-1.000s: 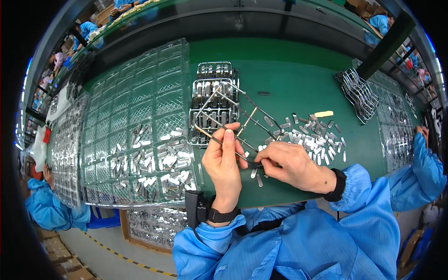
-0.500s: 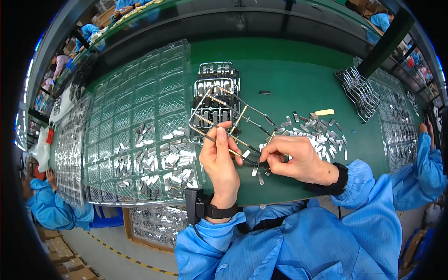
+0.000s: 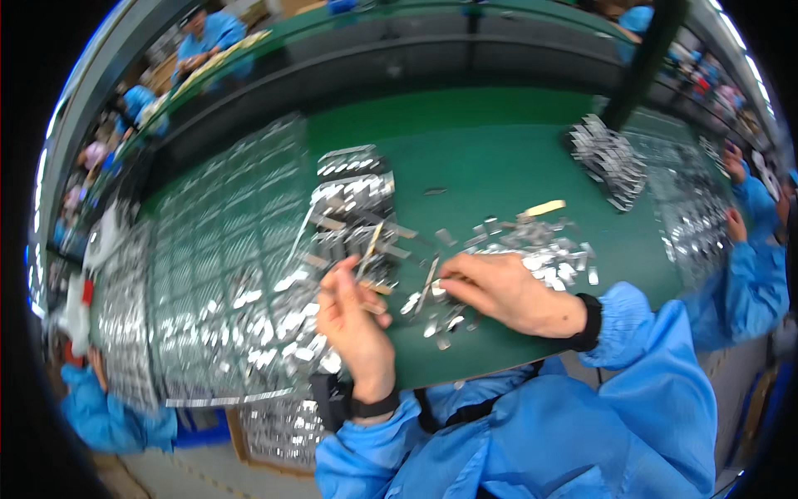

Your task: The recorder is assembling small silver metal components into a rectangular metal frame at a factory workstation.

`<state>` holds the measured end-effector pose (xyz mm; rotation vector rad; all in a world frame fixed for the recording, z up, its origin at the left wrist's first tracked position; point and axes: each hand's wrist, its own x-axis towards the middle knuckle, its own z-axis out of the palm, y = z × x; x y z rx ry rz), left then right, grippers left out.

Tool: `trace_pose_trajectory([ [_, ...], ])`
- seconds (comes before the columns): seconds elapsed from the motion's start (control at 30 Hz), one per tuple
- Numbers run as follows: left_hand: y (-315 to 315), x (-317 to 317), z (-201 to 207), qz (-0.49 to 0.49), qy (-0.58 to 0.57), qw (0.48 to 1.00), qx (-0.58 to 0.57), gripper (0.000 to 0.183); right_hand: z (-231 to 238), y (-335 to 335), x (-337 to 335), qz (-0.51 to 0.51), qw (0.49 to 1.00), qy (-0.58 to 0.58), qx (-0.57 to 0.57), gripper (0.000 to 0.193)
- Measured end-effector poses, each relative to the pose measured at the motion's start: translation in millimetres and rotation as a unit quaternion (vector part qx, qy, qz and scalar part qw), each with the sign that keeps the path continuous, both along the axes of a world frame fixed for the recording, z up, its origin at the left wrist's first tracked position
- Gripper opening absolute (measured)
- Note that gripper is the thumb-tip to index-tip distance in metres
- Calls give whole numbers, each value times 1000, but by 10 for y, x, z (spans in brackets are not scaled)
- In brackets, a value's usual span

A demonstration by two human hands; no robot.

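Observation:
Motion smears much of the picture. In the middle, my left hand (image 3: 357, 328) is closed on a thin wire rack with dark and yellowish bars (image 3: 371, 249); most of its outline is blurred against the stack behind. To its right, my right hand (image 3: 519, 298) has thumb and forefinger pinched on a small shiny metal piece (image 3: 437, 286), beside the rack's near right side. Under the fingers, several loose metal pieces (image 3: 443, 327) lie on the green table. A larger pile of the same flat pieces (image 3: 553, 254) spreads just beyond my right hand.
A stack of filled racks (image 3: 356, 179) stands behind my left hand. Clear plastic trays (image 3: 224, 208) holding metal pieces cover the left side. At the back right are more stacked racks (image 3: 611, 162), near a dark post (image 3: 648, 62). A yellow strip (image 3: 545, 208) lies by the pile. Co-workers sit on both sides.
The view has turned, so the whole scene sits lower and further left. My right fingertips have moved a little away from my left hand. The rack, sharp before, is now blurred.

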<state>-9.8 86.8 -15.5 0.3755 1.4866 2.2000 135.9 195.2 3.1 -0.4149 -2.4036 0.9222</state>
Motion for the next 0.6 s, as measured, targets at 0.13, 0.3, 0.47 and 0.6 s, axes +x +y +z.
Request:
trace_pose_trajectory([
  [0.13,-80,90,86,-52,-31,998,11,22,225,30,103,-25,985,-23,-169,31],
  [0.3,174,403,207,-144,-70,987,24,23,320,202,518,-59,990,-31,-123,23],
  [0.47,351,715,320,-267,-31,963,23,31,395,518,1005,-149,984,-46,-83,17],
  [0.6,326,675,235,-309,15,951,-9,36,436,1307,1648,-246,966,-72,-4,19],
])
